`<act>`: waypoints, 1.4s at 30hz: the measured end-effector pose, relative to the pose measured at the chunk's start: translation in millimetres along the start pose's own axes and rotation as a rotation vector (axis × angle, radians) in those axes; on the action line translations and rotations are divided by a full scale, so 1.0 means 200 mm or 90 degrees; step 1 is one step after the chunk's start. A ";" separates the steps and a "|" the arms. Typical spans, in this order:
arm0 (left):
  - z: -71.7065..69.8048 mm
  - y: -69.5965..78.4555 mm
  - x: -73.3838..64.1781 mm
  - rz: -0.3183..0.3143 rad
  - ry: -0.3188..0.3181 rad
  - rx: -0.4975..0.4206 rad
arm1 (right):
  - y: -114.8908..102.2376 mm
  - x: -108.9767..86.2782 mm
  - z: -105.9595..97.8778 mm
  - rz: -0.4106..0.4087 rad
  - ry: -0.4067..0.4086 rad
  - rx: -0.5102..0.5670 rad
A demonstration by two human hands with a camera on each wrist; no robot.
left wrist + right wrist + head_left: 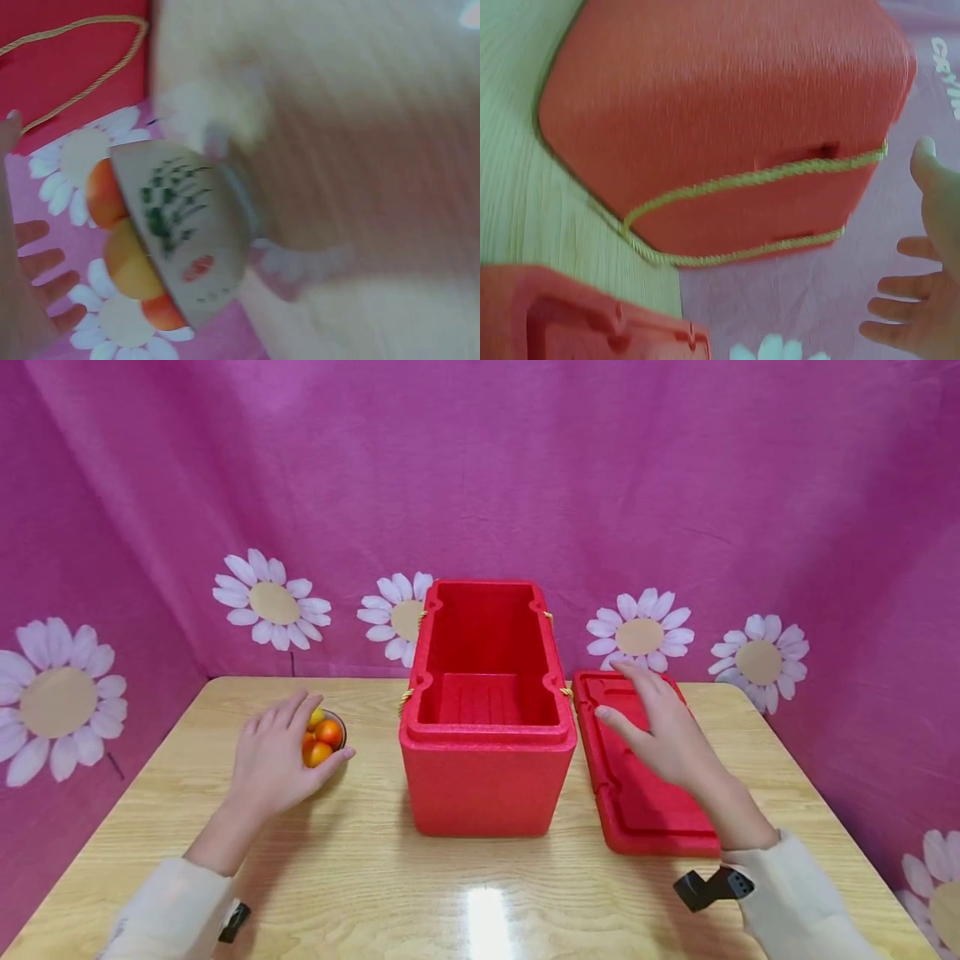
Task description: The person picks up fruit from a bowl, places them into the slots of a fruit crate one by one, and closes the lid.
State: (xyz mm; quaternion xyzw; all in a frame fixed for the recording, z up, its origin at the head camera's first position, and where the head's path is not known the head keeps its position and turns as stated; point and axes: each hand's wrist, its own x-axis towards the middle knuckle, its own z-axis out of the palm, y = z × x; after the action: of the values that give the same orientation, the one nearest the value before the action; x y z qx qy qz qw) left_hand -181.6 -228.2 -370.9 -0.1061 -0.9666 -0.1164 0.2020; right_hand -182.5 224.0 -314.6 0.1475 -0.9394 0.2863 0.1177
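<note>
My left hand (273, 764) hovers beside and above a small bowl (199, 225), its fingers spread and apart from it. The bowl is pale with a green and red painted pattern, and holds several orange fruits (327, 732) and a yellow one (316, 719). My hand hides part of the bowl in the head view. In the middle stands an uncovered red foam box (483, 789), with nothing visible inside. My right hand (669, 739), empty with thumb and fingers apart, is over the red lid (637, 802) lying right of the box.
Yellow rope handles (742, 180) hang on the box's sides. The light wood table (360, 877) ends at a pink curtain (480, 468) printed with white daisies, which closes off the back and both sides.
</note>
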 end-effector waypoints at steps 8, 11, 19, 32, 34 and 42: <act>0.05 -0.08 -0.07 0.041 0.033 -0.055 | -0.11 0.02 0.04 0.014 -0.020 0.135; 0.05 -0.10 -0.08 0.058 0.038 -0.056 | -0.15 0.04 0.04 0.075 -0.065 0.171; 0.03 -0.16 -0.10 0.120 0.030 -0.083 | -0.22 0.06 0.00 0.232 -0.206 0.306; 0.01 -0.17 -0.10 0.131 -0.003 -0.102 | -0.27 0.11 0.00 0.320 -0.280 0.421; 0.00 -0.17 -0.08 0.124 -0.018 -0.106 | -0.26 0.11 -0.01 0.324 -0.284 0.458; -0.02 -0.15 -0.02 0.126 -0.082 -0.096 | -0.25 0.13 -0.02 0.361 -0.287 0.531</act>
State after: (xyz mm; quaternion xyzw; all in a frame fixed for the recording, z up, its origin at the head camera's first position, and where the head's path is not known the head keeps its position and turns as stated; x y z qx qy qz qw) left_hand -184.1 -259.5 -374.8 -0.2231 -0.9509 -0.1610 0.1419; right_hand -187.9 180.9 -278.1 -0.0197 -0.7510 0.6160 -0.2369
